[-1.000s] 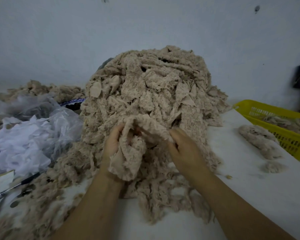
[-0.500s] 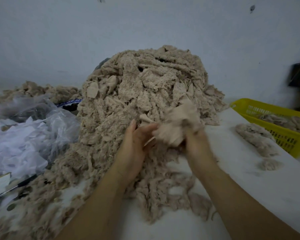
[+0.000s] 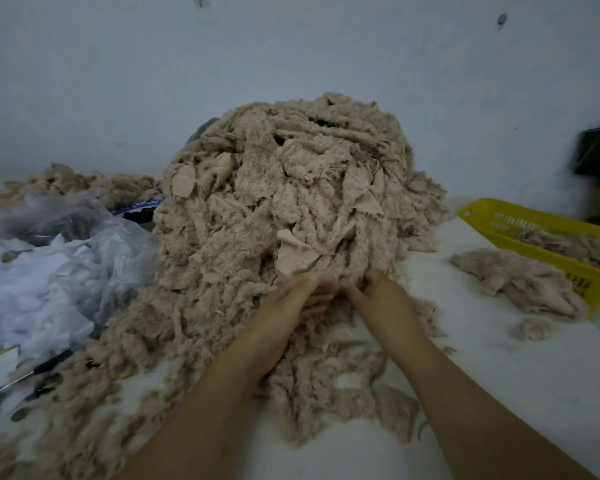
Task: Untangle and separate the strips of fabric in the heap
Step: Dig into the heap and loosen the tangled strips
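Note:
A tall heap of tangled beige fabric strips (image 3: 291, 188) fills the middle of the white table and spills toward me. At the heap's near foot, my left hand (image 3: 291, 306) lies on the fabric with its fingers stretched out, palm turned to the right. Just to its right, my right hand (image 3: 385, 299) digs its curled fingers into the strips and grips some of them; the fingertips are buried. A small pile of separated strips (image 3: 516, 285) lies on the table to the right.
A yellow plastic basket (image 3: 534, 223) holding more strips stands at the right edge. Clear plastic bags with white fabric (image 3: 49, 271) sit on the left, with scissors (image 3: 25, 375) in front of them. A small tuft (image 3: 534, 329) lies near the pile.
The strip both hands held a second ago went rightward in my right hand and now lies on the right-hand pile, which has grown. Both hands are back at the heap's foot.

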The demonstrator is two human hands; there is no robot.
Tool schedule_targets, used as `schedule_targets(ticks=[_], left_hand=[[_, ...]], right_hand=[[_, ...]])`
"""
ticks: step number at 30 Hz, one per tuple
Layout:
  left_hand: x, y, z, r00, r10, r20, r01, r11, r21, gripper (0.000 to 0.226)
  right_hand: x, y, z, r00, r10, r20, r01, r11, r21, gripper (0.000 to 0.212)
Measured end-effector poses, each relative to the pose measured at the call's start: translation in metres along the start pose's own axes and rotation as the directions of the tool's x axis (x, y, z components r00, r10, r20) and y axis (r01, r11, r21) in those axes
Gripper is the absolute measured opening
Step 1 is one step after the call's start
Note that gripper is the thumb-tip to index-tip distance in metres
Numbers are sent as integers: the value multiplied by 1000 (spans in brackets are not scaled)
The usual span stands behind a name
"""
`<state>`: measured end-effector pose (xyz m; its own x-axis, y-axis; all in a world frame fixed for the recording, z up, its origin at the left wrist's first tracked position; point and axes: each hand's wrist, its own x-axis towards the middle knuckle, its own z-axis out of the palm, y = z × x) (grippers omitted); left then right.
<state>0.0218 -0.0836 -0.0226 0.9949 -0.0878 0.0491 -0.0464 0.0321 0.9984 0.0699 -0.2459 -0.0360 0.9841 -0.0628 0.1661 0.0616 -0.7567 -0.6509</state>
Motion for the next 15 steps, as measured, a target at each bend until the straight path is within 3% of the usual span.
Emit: schedule_targets(ticks=[3, 7, 11, 15], left_hand=[[0, 0, 0, 1000, -14, -15, 14, 1000, 1, 31], [2, 1, 2, 999, -29, -44, 26, 998, -55, 29], [4, 2, -3, 996, -63, -55, 51, 979, -195, 34], [6, 6, -7, 984, -170, -59, 138, 922, -362, 26]], right_hand=[[-2, 0, -1, 998, -66, 7, 66, 997, -48, 25], [-12, -10, -5, 960, -280, -13, 277, 944, 180, 24], [-32, -36, 0, 814, -572, 96, 529, 800, 284, 20], [-45, -41, 8, 684, -671, 286, 620, 742, 257, 10]])
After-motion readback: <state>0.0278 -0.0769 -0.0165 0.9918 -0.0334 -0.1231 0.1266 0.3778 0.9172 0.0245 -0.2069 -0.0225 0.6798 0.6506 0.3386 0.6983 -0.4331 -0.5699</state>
